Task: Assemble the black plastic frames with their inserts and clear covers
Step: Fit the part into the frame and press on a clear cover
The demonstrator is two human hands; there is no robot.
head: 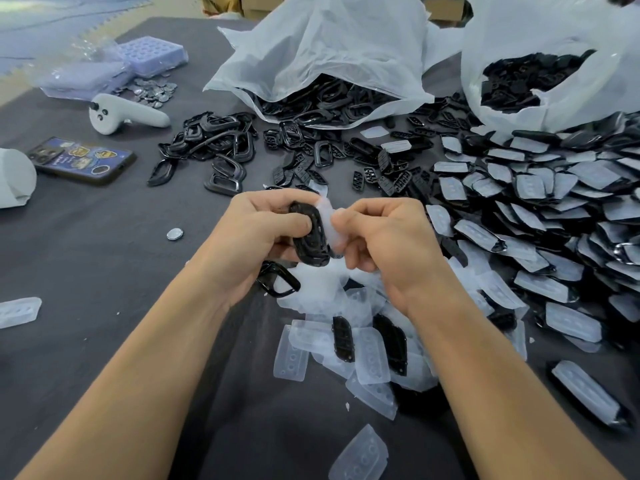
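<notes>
Holding a black frame [310, 237] in the left hand [256, 233], lifted off the dark cloth [104, 258] at mid-table. Thumb clamped across the frame's face, fingers curled round its back. Pinching a clear cover [327, 225] between thumb and forefinger of the right hand [384, 237], other fingers curled in, the cover's edge against the frame's right rim. Cannot tell whether seated in the frame or only laid against it.

Just below the left hand, flat on the cloth: a loose frame [277, 279], touching the near pile of clear covers [349, 306]. On that pile, between the forearms: two black inserts [343, 339], side by side.

Hard against the right forearm and running out to the right edge of view: a heap of covered pieces [540, 209], overlapped like tiles. Beyond the hands: scattered inserts [381, 168], a tangle of bare frames [214, 143], then two white plastic bags [329, 46], open-mouthed and full of black parts, walling the far side.

Widest showing stretch of cloth: left of the left forearm, marked by a coin cell [174, 234] and, at the left edge, a lone clear cover [19, 311]. Farther back on the left: a phone [81, 160], a white controller [124, 114], a spill of coin cells [154, 90] beside a lilac tray [152, 53]. Near edge, between the forearms: one more cover [360, 455].
</notes>
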